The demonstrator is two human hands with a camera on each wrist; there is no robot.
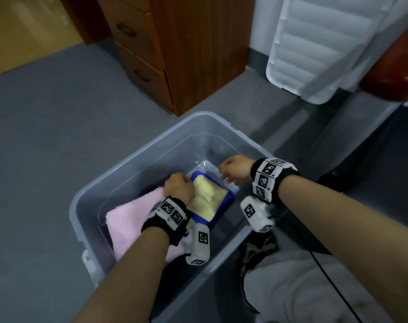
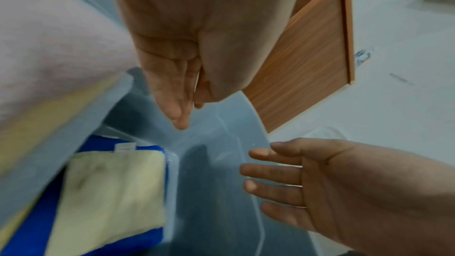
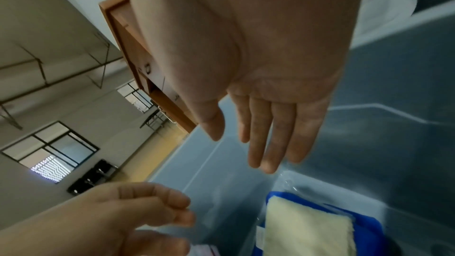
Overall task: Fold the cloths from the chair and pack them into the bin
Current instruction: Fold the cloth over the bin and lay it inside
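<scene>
Yellow cloth [image 1: 210, 197] lay folded on blue cloth [image 1: 229, 199], pink cloth [image 1: 128, 220] beside, all inside bin [image 1: 137, 155]. Left hand [image 1: 178, 188] and right hand [image 1: 235, 170] released, empty. Chair unseen; remaining cloths undetermined.

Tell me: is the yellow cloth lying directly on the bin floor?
No: the yellow cloth lies on top of a folded blue cloth, whose edge shows around it inside the bin.
</scene>
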